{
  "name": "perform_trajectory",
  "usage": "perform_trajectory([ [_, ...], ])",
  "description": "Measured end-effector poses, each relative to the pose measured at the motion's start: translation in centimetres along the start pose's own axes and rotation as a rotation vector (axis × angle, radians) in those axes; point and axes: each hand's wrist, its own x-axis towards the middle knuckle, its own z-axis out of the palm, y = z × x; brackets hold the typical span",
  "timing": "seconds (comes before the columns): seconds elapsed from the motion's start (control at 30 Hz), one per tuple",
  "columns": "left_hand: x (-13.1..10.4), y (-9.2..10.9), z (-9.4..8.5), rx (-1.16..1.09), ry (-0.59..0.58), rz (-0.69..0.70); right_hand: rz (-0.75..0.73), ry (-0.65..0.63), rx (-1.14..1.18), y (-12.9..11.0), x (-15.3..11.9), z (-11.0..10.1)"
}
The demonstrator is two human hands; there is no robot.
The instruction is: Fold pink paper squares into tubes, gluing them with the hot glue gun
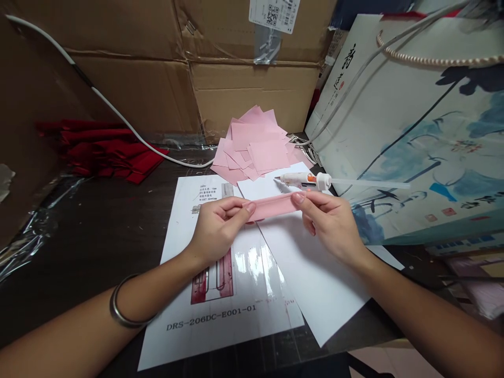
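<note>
Between my two hands a pink strip [274, 206], which looks like a folded sheet, is stretched out level above white papers. My left hand [220, 223] pinches its left end between thumb and fingers. At the other end my right hand [328, 218] grips it the same way, thumb on top. Just behind the strip lies a white glue gun [303, 181] with a clear glue stick poking out to the right. Beneath my hands are a printed sheet [236, 320] with a picture and lettering, and a blank white sheet [326, 294] overlapping it.
Loose pink sheets [255, 139] are heaped at the back, beside several metal pieces [309, 152]. Folded red pieces [106, 149] lie at the left. Cardboard [252, 94] walls the back; a large printed paper bag [425, 131] stands right. A white cable [118, 118] crosses the dark table [106, 226].
</note>
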Motion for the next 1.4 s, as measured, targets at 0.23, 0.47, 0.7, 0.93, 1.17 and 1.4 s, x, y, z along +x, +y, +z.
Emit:
perform_trajectory([
  [0.23, -0.09, 0.27, 0.16, -0.059, -0.067, -0.029, -0.078, 0.079, -0.007, 0.43, -0.03, 0.34],
  [0.47, -0.18, 0.04, 0.25, -0.235, -0.102, -0.111, -0.076, 0.074, -0.025, 0.26, -0.18, 0.57],
  [0.7, -0.29, 0.06, 0.07, -0.179, -0.110, -0.059, -0.076, 0.081, -0.062, 0.12, -0.30, 0.65],
  [0.93, -0.15, 0.30, 0.34, -0.124, -0.041, -0.092, -0.060, 0.057, -0.059, 0.11, -0.41, 0.62],
  [1.17, -0.10, 0.20, 0.38, -0.168, -0.016, -0.085, -0.051, 0.067, -0.070, 0.13, -0.50, 0.59],
  [1.4, 0.00, 0.25, 0.64, -0.186, -0.017, -0.075, -0.042, 0.119, -0.008, 0.26, -0.16, 0.59],
])
